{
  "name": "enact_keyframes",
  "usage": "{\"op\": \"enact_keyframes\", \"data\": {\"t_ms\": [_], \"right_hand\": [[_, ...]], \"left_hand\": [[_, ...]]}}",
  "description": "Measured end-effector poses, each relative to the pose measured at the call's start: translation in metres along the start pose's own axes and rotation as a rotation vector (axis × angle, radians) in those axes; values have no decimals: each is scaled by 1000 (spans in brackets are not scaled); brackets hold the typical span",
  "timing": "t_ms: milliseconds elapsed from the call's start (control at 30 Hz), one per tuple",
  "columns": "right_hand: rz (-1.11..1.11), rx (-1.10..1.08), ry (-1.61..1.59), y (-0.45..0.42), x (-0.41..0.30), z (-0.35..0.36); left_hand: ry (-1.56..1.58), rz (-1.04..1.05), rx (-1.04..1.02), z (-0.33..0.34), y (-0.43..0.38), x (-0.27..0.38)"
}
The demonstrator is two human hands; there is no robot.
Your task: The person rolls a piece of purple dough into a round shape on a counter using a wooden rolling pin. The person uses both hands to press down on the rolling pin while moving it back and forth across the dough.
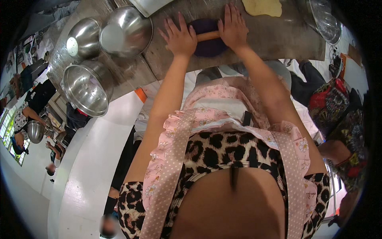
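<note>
A dark purple sheet of dough (210, 50), roughly oval, lies flat on the wooden table (268, 38). Across it runs a slim wooden rolling pin (208, 36). My left hand (181, 37) rests palm down over the pin's left part, its fingers spread and pointing away from me. Over the right part lies my right hand (233, 30), also flat, with the fingers stretched out and the thumb beside the pin. Neither hand wraps its fingers around the wood. Both palms hide the pin beneath them; only its middle and a bit of the left tip show.
A pale yellow dough sheet (262, 6) lies beyond my right hand. Three steel bowls (126, 33) (85, 37) (86, 89) stand at the left. Another metal vessel (325, 22) is at the far right. A person in patterned clothes (331, 110) is close on my right; others are at left.
</note>
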State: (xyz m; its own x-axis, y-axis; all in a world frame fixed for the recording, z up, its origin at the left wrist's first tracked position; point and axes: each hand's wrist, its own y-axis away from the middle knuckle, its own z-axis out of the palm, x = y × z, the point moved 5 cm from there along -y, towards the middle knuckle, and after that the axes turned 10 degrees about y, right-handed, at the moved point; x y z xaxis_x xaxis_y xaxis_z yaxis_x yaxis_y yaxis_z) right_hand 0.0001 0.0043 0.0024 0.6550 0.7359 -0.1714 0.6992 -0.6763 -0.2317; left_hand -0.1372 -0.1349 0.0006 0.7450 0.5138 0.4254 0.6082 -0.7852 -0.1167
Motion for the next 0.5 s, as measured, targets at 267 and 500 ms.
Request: {"op": "enact_keyframes", "data": {"t_ms": [267, 500], "right_hand": [[-4, -277, -50, 124, 2, -26], [-87, -28, -39, 16, 8, -7]], "left_hand": [[84, 41, -298, -1, 153, 15], [-102, 117, -58, -5, 23, 6]]}}
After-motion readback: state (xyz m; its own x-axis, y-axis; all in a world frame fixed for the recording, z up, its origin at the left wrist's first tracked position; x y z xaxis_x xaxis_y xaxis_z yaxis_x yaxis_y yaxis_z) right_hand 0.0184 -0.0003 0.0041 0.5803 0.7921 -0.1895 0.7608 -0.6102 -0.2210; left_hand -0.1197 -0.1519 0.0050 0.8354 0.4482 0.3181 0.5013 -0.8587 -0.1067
